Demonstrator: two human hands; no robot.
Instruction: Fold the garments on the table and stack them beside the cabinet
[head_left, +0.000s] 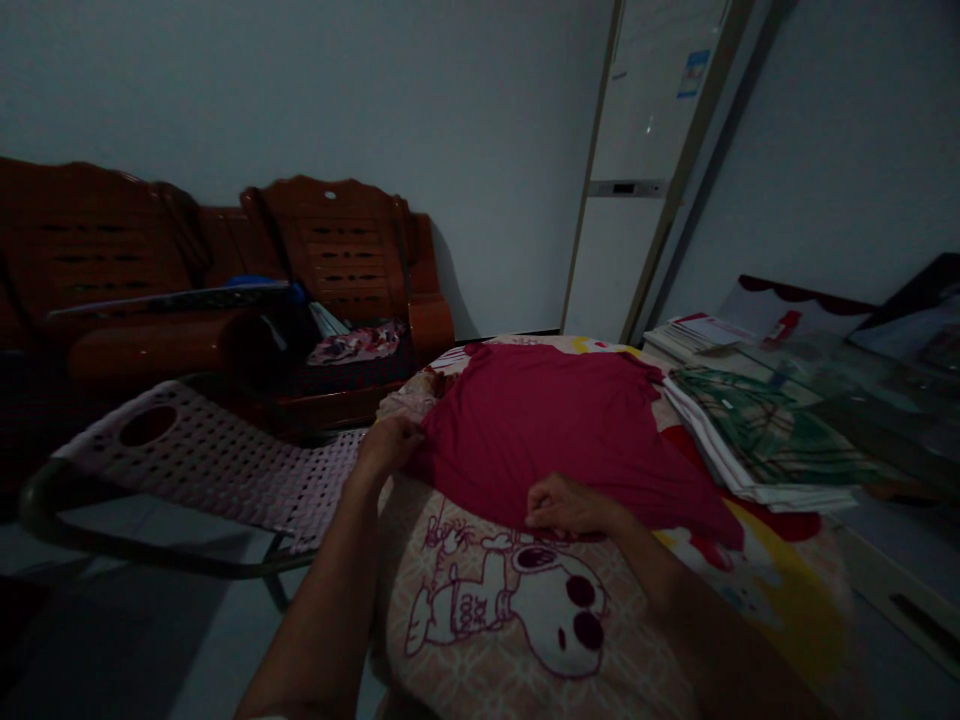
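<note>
A dark pink shirt (547, 420) is spread out over a patterned blanket (435, 670) with a cartoon dog on it. At the shirt's left corner, my left hand (386, 450) is closed, pinching the cloth. My right hand (566, 505) is closed on the shirt's near edge, just above the cartoon dog, with its fingers curled in. Faint creases run across the cloth between the hands. A crumpled light-coloured cloth (409, 400) lies just beyond my left hand.
A woven chair (225, 470) stands at the left, before a carved wooden sofa (337, 250) holding a patterned cloth (356, 343). To the right, a green plaid folded cloth (765, 420) lies near a glass-topped table (817, 365). A tall white air conditioner (619, 240) stands at the back wall.
</note>
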